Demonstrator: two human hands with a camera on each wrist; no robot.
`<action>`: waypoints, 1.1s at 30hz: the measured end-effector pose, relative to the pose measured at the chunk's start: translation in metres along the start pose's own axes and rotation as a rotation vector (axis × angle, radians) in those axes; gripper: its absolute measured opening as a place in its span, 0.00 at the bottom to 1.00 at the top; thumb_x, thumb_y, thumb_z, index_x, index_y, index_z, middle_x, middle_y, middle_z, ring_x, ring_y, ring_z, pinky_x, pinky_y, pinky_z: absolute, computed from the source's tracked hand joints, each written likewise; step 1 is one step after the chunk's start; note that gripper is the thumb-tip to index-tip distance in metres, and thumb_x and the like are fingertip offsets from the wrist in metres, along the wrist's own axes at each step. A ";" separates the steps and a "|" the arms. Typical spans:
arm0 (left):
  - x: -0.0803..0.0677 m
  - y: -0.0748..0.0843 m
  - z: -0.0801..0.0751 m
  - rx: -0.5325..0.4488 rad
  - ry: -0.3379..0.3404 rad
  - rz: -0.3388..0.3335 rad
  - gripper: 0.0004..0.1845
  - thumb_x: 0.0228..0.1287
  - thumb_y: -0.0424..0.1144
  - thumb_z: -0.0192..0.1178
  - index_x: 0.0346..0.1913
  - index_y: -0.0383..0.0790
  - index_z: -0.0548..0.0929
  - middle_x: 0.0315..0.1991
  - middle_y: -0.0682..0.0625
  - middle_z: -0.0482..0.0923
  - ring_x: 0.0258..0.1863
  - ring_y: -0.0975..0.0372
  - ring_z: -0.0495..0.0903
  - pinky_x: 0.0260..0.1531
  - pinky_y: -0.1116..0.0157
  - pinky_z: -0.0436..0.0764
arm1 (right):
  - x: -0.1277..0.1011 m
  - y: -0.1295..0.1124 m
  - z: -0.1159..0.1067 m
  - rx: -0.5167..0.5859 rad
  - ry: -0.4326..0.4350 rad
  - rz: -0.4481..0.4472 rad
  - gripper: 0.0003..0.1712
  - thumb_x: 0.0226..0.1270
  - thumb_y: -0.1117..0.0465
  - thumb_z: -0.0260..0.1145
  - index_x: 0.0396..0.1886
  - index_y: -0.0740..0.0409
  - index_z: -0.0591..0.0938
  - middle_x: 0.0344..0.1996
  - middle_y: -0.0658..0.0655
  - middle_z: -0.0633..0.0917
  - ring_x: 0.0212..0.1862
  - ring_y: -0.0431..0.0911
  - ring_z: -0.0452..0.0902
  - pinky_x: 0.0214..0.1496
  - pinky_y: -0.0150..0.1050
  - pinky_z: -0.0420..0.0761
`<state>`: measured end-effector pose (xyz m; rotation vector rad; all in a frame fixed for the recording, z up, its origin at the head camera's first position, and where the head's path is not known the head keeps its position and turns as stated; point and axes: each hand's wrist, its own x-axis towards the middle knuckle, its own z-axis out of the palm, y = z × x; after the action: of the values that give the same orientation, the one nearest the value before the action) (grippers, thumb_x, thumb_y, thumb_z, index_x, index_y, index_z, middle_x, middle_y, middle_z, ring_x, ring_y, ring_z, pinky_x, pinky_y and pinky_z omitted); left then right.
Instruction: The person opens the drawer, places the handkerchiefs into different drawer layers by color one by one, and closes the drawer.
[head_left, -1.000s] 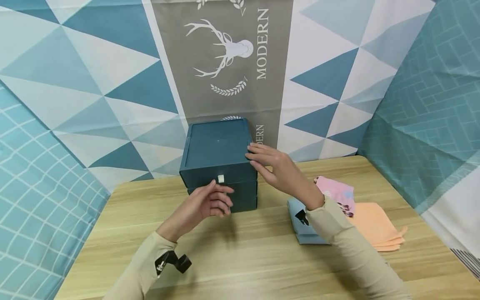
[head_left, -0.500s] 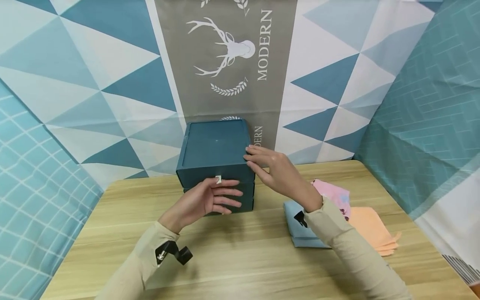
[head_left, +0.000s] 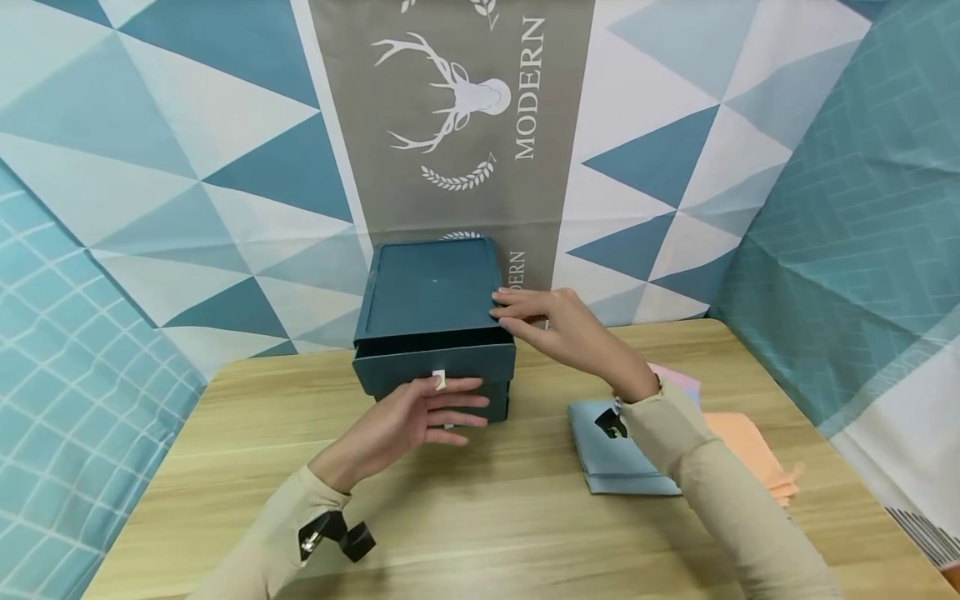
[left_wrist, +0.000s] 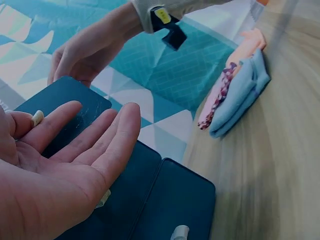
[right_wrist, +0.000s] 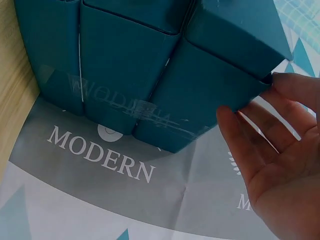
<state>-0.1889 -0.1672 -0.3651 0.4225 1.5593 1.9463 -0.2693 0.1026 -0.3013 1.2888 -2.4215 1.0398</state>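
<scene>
A dark teal drawer box (head_left: 435, 287) stands on the wood-grain surface (head_left: 465, 542), close to a backdrop (head_left: 630, 158) printed with triangles, a white deer head (head_left: 468, 96) and the word MODERN. Its upper drawer (head_left: 405, 367) is pulled partway out, leaving a dark gap below the top panel. The left hand (head_left: 401, 425) pinches the drawer's white tab (head_left: 439, 377) between thumb and forefinger, other fingers extended. The right hand (head_left: 566, 329) rests its fingertips at the box's right top edge. Beneath that forearm lie folded blue (head_left: 618, 450), pink (head_left: 684, 382) and orange cloths (head_left: 746, 442), each partly covered.
</scene>
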 end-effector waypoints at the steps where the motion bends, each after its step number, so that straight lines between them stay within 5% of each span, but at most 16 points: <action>1: -0.002 0.000 0.001 -0.001 -0.004 -0.003 0.29 0.82 0.53 0.38 0.74 0.40 0.66 0.71 0.36 0.66 0.65 0.48 0.74 0.57 0.51 0.79 | 0.000 0.000 0.000 -0.002 -0.002 0.001 0.14 0.75 0.58 0.62 0.54 0.55 0.87 0.63 0.56 0.79 0.67 0.46 0.72 0.44 0.37 0.83; 9: -0.014 -0.004 0.015 -0.051 -0.053 -0.029 0.31 0.82 0.53 0.37 0.75 0.37 0.62 0.69 0.38 0.69 0.65 0.46 0.73 0.59 0.51 0.78 | -0.001 0.001 0.002 -0.016 0.003 0.017 0.14 0.74 0.59 0.63 0.54 0.55 0.87 0.63 0.55 0.79 0.67 0.45 0.72 0.45 0.37 0.84; 27: -0.050 -0.017 0.053 -0.098 0.029 -0.095 0.31 0.81 0.56 0.40 0.73 0.37 0.67 0.66 0.37 0.73 0.64 0.49 0.75 0.56 0.54 0.80 | -0.002 0.001 0.005 -0.009 0.032 -0.003 0.14 0.75 0.59 0.62 0.55 0.56 0.86 0.64 0.56 0.79 0.66 0.46 0.73 0.43 0.36 0.84; 33: -0.057 -0.020 0.065 -0.042 0.032 -0.092 0.30 0.81 0.54 0.39 0.71 0.35 0.70 0.63 0.39 0.76 0.62 0.50 0.77 0.54 0.56 0.81 | -0.002 0.002 0.005 -0.009 0.039 -0.011 0.14 0.75 0.59 0.62 0.55 0.56 0.86 0.63 0.56 0.79 0.66 0.45 0.73 0.43 0.35 0.84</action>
<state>-0.1022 -0.1506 -0.3611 0.2980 1.5286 1.9201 -0.2693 0.1009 -0.3070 1.2657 -2.3854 1.0407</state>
